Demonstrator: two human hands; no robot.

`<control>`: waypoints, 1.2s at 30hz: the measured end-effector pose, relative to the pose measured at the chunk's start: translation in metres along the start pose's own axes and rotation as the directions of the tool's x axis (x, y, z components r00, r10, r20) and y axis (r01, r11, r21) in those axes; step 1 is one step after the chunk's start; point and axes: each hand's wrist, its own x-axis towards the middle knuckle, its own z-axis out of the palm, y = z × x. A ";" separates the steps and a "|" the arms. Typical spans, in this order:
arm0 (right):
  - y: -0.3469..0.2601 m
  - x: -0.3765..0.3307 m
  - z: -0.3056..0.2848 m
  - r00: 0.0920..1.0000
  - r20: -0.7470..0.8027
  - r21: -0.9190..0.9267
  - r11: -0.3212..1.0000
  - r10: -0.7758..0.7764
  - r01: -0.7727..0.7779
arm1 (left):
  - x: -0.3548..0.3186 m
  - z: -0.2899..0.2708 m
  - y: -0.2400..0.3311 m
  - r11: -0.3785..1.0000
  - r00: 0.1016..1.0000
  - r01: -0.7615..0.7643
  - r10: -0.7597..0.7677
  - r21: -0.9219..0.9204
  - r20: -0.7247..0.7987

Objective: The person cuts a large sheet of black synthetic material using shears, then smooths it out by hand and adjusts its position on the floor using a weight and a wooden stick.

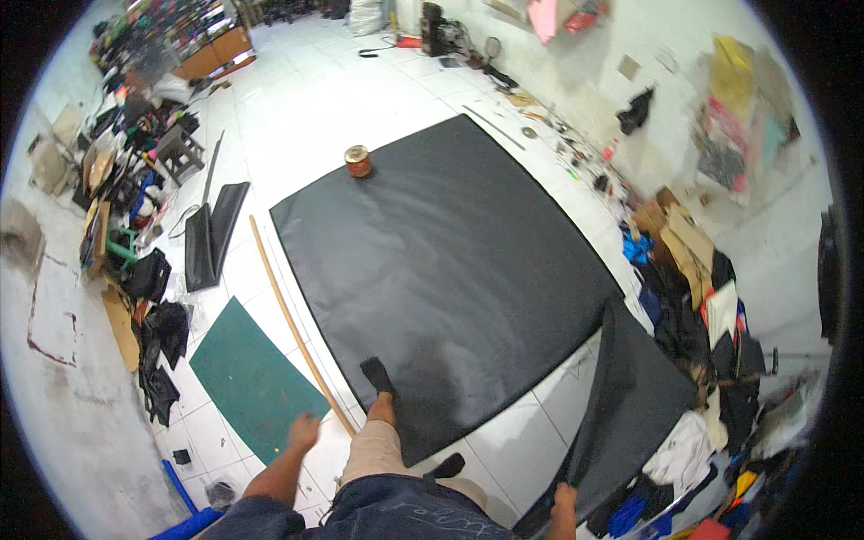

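Observation:
My right hand (pixel 564 498) is closed on the edge of a folded black sheet (pixel 634 387), which hangs and trails along my right side. One corner of it reaches a large black sheet (pixel 450 270) spread flat on the floor; whether the two are joined I cannot tell. My left hand (pixel 304 433) hovers by the near end of a green mat (pixel 252 373), left of a long thin wooden strip (pixel 288 306). Its fingers are blurred, and nothing shows in them. One of my feet, in a dark sock, stands on the spread sheet's near left part.
A red and brown can (pixel 357 161) stands on the sheet's far left part. Black folded pieces (pixel 214 236) lie left of the strip. Piles of bags and cloth line the left wall, with a grey stool (pixel 179 151) among them. Cardboard (pixel 688 252) and fabric heap along the right wall.

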 end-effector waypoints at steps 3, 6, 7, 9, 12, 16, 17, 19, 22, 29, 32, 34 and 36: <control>-0.041 -0.025 0.021 0.997 -0.004 -0.114 0.991 0.076 -0.076 | 0.009 -0.068 -0.169 0.956 0.977 0.204 -0.212 0.210 0.018; -0.088 -0.073 0.067 0.998 -0.016 -0.362 0.930 0.059 -0.060 | -0.011 -0.127 -0.266 0.754 0.735 0.620 -0.655 0.216 0.177; -0.103 -0.086 0.071 0.998 -0.052 -0.440 0.896 0.038 -0.057 | 0.004 -0.135 -0.256 0.761 0.721 0.642 -0.640 0.093 0.266; -0.127 -0.115 0.092 0.995 -0.101 -0.567 0.821 0.017 -0.072 | 0.027 -0.162 -0.227 0.696 0.681 0.703 -0.598 -0.149 0.423; -0.159 -0.151 0.137 0.993 -0.117 -0.678 0.729 0.018 -0.093 | 0.093 -0.234 -0.176 0.754 0.799 0.597 -0.531 -0.272 0.282; -0.199 -0.170 0.202 0.995 -0.103 -0.781 0.618 0.008 -0.087 | 0.224 -0.326 -0.102 0.925 0.949 0.307 -0.280 -0.222 0.145; -0.207 -0.180 0.203 0.988 -0.153 -0.784 0.607 0.018 -0.133 | 0.286 -0.331 -0.074 0.947 0.978 0.197 -0.171 -0.255 0.120; -0.242 -0.181 0.246 0.991 -0.131 -0.821 0.560 0.012 -0.115 | 0.360 -0.371 -0.052 0.941 0.998 0.037 -0.048 -0.335 -0.027; -0.272 -0.198 0.274 0.975 -0.218 -0.809 0.550 0.051 -0.209 | 0.456 -0.431 0.069 0.890 0.991 -0.113 0.133 -0.443 0.013; -0.408 -0.234 0.422 0.976 -0.217 -0.841 0.503 0.022 -0.198 | 0.554 -0.509 0.030 0.860 0.948 0.264 -0.148 -0.436 0.283; -0.459 -0.247 0.475 0.964 -0.261 -0.850 0.486 -0.050 -0.205 | 0.599 -0.512 0.053 0.905 0.934 0.281 -0.183 -0.318 0.307; -0.501 -0.244 0.527 0.960 -0.258 -0.842 0.512 -0.106 -0.170 | 0.643 -0.526 0.069 0.900 0.933 0.286 -0.182 -0.330 0.311; -0.549 -0.264 0.583 0.982 0.008 -0.886 0.454 -0.187 0.094 | 0.699 -0.558 0.083 0.923 0.943 0.264 -0.186 -0.279 0.276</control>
